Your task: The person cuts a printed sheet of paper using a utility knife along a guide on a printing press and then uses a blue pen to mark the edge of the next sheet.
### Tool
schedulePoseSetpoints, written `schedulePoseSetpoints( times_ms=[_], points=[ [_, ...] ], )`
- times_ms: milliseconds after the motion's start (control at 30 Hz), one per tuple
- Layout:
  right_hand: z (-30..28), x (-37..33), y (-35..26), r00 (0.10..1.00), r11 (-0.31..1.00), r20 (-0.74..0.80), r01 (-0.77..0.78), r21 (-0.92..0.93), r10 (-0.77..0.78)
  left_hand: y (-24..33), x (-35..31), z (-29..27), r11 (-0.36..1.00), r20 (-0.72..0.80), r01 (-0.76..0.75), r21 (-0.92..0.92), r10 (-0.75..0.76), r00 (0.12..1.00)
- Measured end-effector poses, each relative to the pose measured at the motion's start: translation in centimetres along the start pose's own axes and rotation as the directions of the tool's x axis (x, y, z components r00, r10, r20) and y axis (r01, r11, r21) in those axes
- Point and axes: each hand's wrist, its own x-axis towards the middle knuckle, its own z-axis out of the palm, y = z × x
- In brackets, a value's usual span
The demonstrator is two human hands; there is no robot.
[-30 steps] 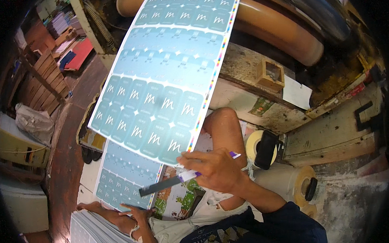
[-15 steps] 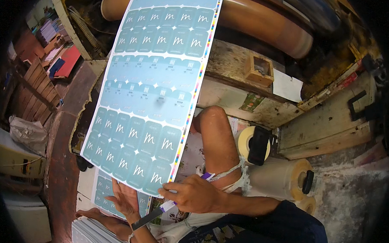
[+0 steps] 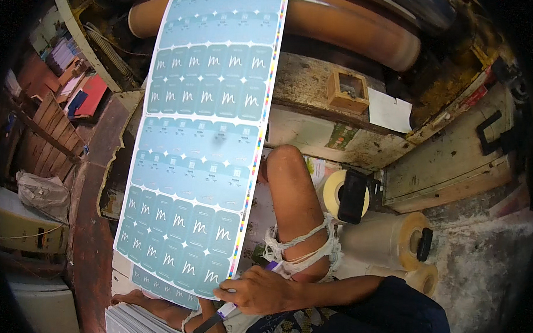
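A long printed sheet (image 3: 187,151) in teal and pale blue, with rows of card shapes, slopes down from the rollers towards me. My right hand (image 3: 256,290) pinches its lower right corner while also gripping a knife (image 3: 227,309) with a purple and white handle. The knife's dark blade points down and left across my left forearm (image 3: 215,331). My left hand is under the sheet's lower edge, its fingers hidden. Beneath that edge lies another printed sheet (image 3: 165,289) of the same kind.
Large brown rollers (image 3: 356,31) span the back. A small wooden box (image 3: 347,92) and white paper (image 3: 389,110) rest on the ledge. Film rolls (image 3: 375,239) and a yellowish roll (image 3: 332,193) topped by a black phone-like object (image 3: 352,196) stand right. A paper stack (image 3: 140,326) sits lower left.
The sheet has come further down towards me, with my right hand lowering at its corner. My left hand, seen open below the edge before, has gone under the sheet.
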Motion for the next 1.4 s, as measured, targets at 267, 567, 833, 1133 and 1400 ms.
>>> schedulePoseSetpoints(
  times_ms=[267, 567, 833, 1133, 1400],
  points=[
    [6.3, 0.0, -12.0, 1.000, 0.970, 0.025, -0.014, 0.244, 0.008, 15.1, -10.3, 0.3, 0.950, -0.189, -0.137, 0.279, 0.195, 0.962],
    [1.8, -9.4, 2.0, 0.547, 0.677, -0.451, -0.333, 0.656, 0.705, 17.2, -15.5, -8.1, 0.724, -0.231, -0.211, 0.657, 0.460, 0.857],
    [-1.0, -26.2, 22.4, -0.146, 0.367, -0.629, -0.703, 0.609, 0.764, 14.6, -9.3, -21.2, 0.822, -0.082, -0.260, 0.506, 0.346, 0.935],
    [-0.4, -30.0, 24.2, -0.244, 0.396, -0.684, -0.663, 0.635, 0.688, 12.8, -9.7, -21.1, 0.790, -0.097, -0.319, 0.523, 0.427, 0.899],
    [-2.0, -29.4, 24.1, -0.230, 0.423, -0.695, -0.652, 0.629, 0.681, 14.3, -11.5, -22.2, 0.810, -0.432, -0.115, 0.575, 0.420, 0.798]
  ],
)
